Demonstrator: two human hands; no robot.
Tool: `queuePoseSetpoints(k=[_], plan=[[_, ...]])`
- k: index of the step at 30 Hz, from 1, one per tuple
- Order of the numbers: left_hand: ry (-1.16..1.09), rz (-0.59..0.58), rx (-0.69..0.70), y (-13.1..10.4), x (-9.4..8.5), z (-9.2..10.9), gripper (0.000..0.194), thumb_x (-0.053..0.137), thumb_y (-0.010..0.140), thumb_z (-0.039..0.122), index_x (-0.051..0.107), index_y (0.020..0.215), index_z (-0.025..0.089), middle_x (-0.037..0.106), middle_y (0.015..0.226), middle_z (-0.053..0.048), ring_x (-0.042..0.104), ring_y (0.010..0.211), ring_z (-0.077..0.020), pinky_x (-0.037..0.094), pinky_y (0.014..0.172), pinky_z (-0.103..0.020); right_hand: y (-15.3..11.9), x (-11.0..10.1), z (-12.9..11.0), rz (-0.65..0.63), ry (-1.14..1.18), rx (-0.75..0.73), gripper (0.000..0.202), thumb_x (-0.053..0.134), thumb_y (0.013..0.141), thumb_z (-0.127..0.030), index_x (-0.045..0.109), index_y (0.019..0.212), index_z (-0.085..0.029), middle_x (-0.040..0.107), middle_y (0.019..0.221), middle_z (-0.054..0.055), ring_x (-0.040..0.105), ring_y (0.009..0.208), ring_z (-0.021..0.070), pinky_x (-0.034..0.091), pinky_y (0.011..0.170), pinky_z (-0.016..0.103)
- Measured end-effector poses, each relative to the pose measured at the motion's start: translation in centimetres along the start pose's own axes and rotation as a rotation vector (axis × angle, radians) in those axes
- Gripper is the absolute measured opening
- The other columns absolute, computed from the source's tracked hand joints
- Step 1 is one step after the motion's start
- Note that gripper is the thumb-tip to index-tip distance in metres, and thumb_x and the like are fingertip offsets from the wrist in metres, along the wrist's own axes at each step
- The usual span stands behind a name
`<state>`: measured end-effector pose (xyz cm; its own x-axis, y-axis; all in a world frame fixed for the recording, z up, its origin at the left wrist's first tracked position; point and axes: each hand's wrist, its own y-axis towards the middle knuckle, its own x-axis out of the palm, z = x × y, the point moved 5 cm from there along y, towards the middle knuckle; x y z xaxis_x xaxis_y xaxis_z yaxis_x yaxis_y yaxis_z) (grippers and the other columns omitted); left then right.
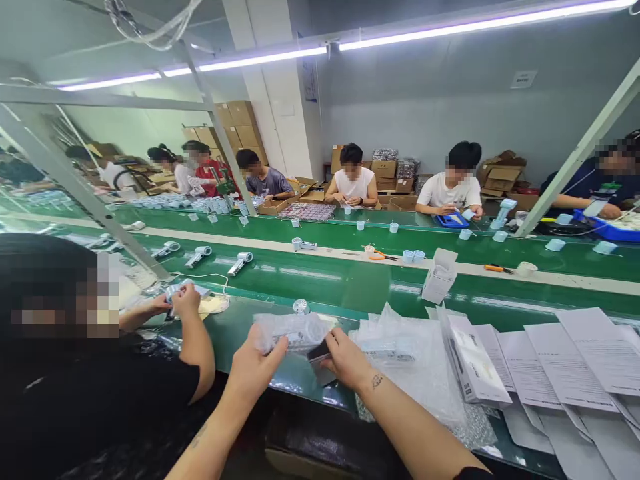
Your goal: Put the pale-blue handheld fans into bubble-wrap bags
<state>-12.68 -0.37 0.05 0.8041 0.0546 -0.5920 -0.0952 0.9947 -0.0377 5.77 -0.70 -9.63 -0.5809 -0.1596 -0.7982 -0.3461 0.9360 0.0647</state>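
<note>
Head view, lower middle of the frame: the left hand (256, 365) has its fingers and thumb curled round a clear-wrapped handheld device (290, 333), gripping it toward its left end. That device lies just above and to the right of the left palm, held up over the near edge of the green bench (235, 327). Its long axis runs roughly across the frame, with the rounder end pointing right, toward the other hand.

The right hand (345, 360) pinches a dark flat piece (318, 353) just below that rounder end — whether the piece touches the wrapping, I can't tell from here. So the left hand is the nearer one, already on the device; the right comes close only at the far tip.

Just right of the right hand spreads a pile of clear bags (420, 393), another pale device (400, 352) showing among them. A white box (477, 363) leans beyond it, then printed white card pieces (583, 360) overlap at the lower right. Above the hands sits a small round grille (301, 306) — and at left, a co-worker's hands (185, 300) are busy separately.
</note>
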Motion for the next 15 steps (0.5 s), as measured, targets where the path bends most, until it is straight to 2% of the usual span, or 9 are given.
queuePoseSetpoints(k=[3,5,8,10,12,15], plan=[[0.537,-0.179,0.161,-0.2,1.2,3.6,0.03,0.042,0.081,0.04,0.05,0.099,0.017,0.057,0.09,-0.009,0.058,0.083,-0.0255,0.044,0.077,-0.037,-0.5,-0.4,0.6,-0.067,0.011,0.022,0.051,0.064,0.08,-0.017,0.044,0.127,-0.012,0.047,0.121,0.015,0.055,0.107,0.0285,0.048,0.091,0.042],[0.727,-0.274,0.171,-0.4,2.3,5.2,0.028,0.038,0.083,0.035,0.049,0.102,0.018,0.055,0.092,-0.01,0.059,0.082,-0.027,0.042,0.073,-0.037,-0.9,-0.3,1.5,-0.074,0.011,0.034,0.045,0.062,0.081,-0.019,0.046,0.123,-0.011,0.047,0.119,0.015,0.056,0.104,0.0284,0.049,0.089,0.042],[0.83,-0.38,0.147,-0.4,3.6,6.8,0.029,0.04,0.082,0.032,0.048,0.106,0.019,0.057,0.093,-0.012,0.06,0.087,-0.0302,0.041,0.073,-0.037,-1.5,0.3,2.7,-0.103,-0.038,-0.005,0.034,0.059,0.084,-0.023,0.049,0.114,-0.01,0.048,0.116,0.015,0.056,0.102,0.0281,0.05,0.084,0.04],[0.857,-0.417,0.114,-0.1,4.0,7.5,0.029,0.043,0.079,0.03,0.049,0.105,0.02,0.061,0.092,-0.012,0.06,0.091,-0.0319,0.041,0.072,-0.037,-2.0,0.9,3.4,-0.145,-0.076,-0.03,0.034,0.057,0.084,-0.022,0.049,0.115,-0.011,0.05,0.114,0.016,0.059,0.094,0.0278,0.051,0.077,0.04],[0.884,-0.429,0.065,0.2,4.3,8.0,0.029,0.044,0.076,0.025,0.05,0.104,0.021,0.064,0.091,-0.011,0.061,0.09,-0.032,0.042,0.07,-0.036,-2.6,1.1,3.7,-0.192,-0.09,-0.076,0.037,0.053,0.084,-0.018,0.047,0.121,-0.013,0.053,0.111,0.016,0.061,0.086,0.0275,0.05,0.069,0.039],[0.924,-0.388,0.006,0.0,5.3,8.3,0.034,0.044,0.072,0.018,0.052,0.104,0.019,0.064,0.091,-0.014,0.063,0.087,-0.0329,0.043,0.069,-0.037,-3.0,0.6,3.7,-0.226,-0.059,-0.192,0.034,0.04,0.09,-0.02,0.046,0.124,-0.017,0.057,0.107,0.013,0.061,0.085,0.0247,0.049,0.07,0.037]])
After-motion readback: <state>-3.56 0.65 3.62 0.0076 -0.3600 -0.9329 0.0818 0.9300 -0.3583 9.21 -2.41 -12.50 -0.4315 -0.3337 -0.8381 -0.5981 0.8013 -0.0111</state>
